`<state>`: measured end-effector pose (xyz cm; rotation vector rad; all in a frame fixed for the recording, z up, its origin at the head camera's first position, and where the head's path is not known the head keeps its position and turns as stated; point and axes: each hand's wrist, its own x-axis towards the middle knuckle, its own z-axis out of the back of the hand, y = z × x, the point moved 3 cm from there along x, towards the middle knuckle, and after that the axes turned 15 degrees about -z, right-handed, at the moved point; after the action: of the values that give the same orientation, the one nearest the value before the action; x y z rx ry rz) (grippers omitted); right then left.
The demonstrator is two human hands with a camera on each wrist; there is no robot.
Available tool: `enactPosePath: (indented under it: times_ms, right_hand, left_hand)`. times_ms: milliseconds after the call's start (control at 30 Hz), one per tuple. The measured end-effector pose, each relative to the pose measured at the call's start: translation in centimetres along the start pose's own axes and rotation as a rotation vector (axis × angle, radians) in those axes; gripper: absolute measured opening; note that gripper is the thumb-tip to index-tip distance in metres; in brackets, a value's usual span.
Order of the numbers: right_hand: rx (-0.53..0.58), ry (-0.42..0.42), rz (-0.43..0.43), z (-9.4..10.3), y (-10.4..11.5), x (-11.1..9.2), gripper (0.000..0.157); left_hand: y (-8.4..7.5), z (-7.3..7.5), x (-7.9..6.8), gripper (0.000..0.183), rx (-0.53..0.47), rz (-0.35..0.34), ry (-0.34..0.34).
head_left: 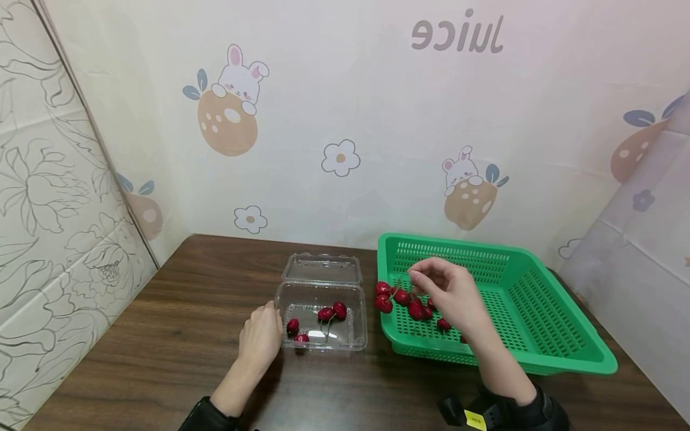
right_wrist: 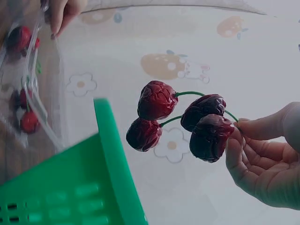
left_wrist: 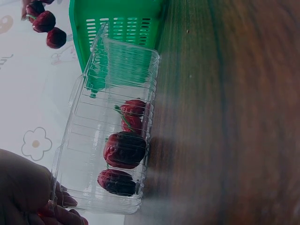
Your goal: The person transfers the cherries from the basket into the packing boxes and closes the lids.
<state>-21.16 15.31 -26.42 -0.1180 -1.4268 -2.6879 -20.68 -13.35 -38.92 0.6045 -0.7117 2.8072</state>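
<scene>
My right hand point(head_left: 450, 293) pinches the green stems of a bunch of dark red cherries point(right_wrist: 157, 101) between thumb and fingertips. In the right wrist view several of them dangle from these stems, above the rim of the green basket point(right_wrist: 122, 168). My left hand point(head_left: 261, 335) holds the left rim of a clear plastic box point(head_left: 357, 332), its fingers bent over the edge in the left wrist view. Several cherries point(head_left: 325, 313) with stems lie on the bottom of this box. Its hinged lid point(head_left: 322, 269) is folded back towards the wall.
On the right of the brown wooden table point(head_left: 178, 311) stands the slotted basket, its left wall close beside the box. More cherries point(head_left: 443, 324) lie inside it, partly behind my right forearm. A patterned wall point(head_left: 345, 108) rises behind the table, another panel point(head_left: 64, 197) at the left.
</scene>
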Motion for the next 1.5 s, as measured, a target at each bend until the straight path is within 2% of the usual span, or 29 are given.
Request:
enactPosePath:
  times_ms: [767, 1067, 1500]
  right_hand:
    - [0.207, 0.080, 0.061, -5.2, 2.2, 0.4, 0.008]
    - [0.205, 0.078, 0.049, -7.5, 2.1, 0.5, 0.004]
    - [0.167, 0.086, 0.005, -10.3, 0.7, 0.7, 0.004]
  left_hand:
    - [0.0, 0.1, 0.2, 0.013, 0.015, -0.006, -0.020]
    - [-0.2, 0.2, 0.2, 0.013, 0.018, -0.005, -0.009]
    - [-0.1, 0.1, 0.0, 0.016, 0.010, 0.001, -0.009]
